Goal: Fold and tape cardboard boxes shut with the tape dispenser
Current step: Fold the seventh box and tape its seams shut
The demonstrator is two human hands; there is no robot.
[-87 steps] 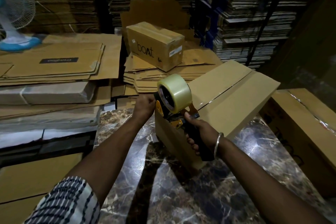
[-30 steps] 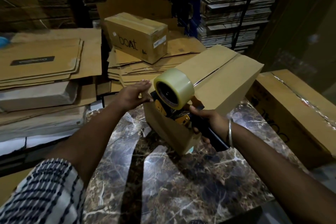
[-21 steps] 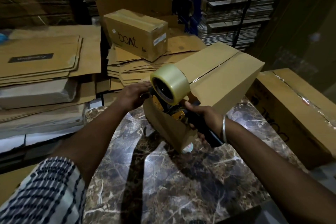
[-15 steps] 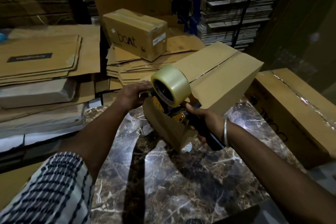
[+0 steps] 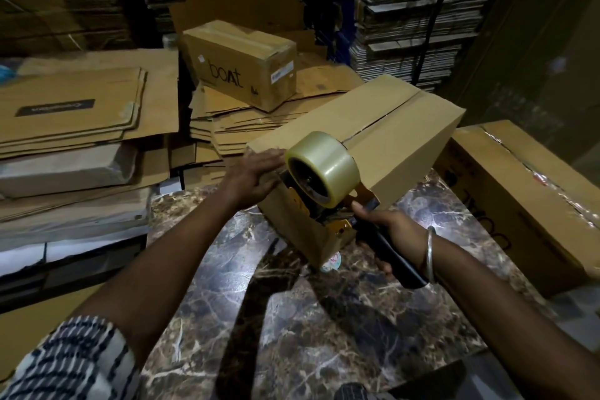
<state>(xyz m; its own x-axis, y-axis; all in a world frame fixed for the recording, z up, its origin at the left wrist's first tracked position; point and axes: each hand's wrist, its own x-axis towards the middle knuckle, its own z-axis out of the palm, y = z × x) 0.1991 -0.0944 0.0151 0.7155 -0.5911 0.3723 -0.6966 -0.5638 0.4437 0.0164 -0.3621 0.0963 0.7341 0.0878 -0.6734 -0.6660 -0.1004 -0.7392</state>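
Observation:
A plain brown cardboard box (image 5: 399, 136) lies lengthwise on the marble table (image 5: 292, 318), its top flaps folded shut with the centre seam running away from me. My right hand (image 5: 383, 237) grips the black handle of a tape dispenser (image 5: 328, 191), whose clear tape roll sits against the near end of the box at the seam. My left hand (image 5: 253, 172) lies flat with spread fingers on the box's near left top corner, pressing it down.
A taped box marked "boat" (image 5: 240, 65) stands on a pile of flat cardboard (image 5: 259, 120) behind. More flattened cartons (image 5: 74, 114) are stacked at the left. A long taped box (image 5: 532, 191) lies at the right. Tall stacks of cardboard sheets (image 5: 415, 10) fill the background.
My left hand has shifted from gripping the box's near left edge to lying flat on its top corner. The dispenser stays at the near end of the seam in my right hand.

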